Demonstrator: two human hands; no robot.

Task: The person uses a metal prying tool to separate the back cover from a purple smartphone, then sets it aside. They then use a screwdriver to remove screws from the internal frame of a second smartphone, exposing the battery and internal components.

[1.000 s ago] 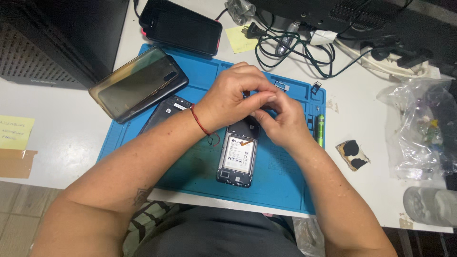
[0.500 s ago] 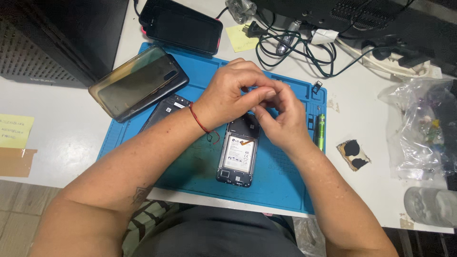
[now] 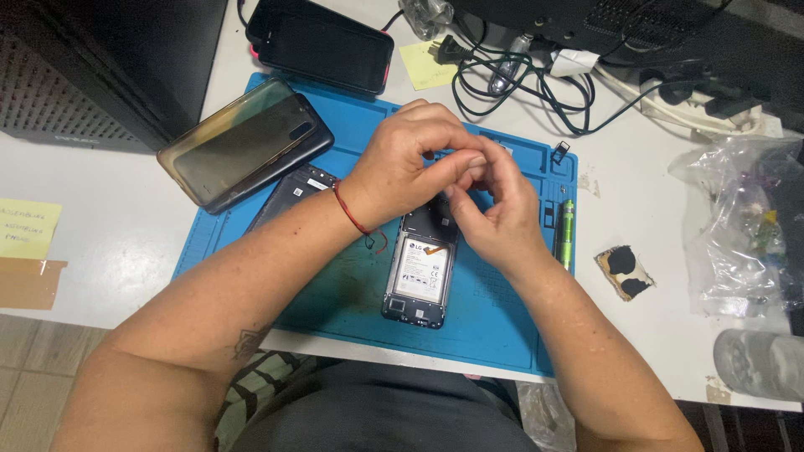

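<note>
My left hand (image 3: 410, 163) and right hand (image 3: 494, 213) met, fingers curled, above the opened phone (image 3: 419, 272), covering its far end; whether they held anything, I cannot tell. A green screwdriver (image 3: 566, 234) lay just right, another phone (image 3: 243, 142) far left.

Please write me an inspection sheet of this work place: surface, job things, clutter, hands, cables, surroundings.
Surface: blue repair mat on white table.
Job's things: opened phone, back off, battery showing, lying flat on the mat.
Clutter: two phones, yellow note, green tool, plastic bags.
Grippers: left hand and right hand meet fingertip to fingertip above the phone's top end; what they pinch is hidden.
Cables: black tangle behind the mat.
Surroundings: dark computer case at left.
</note>
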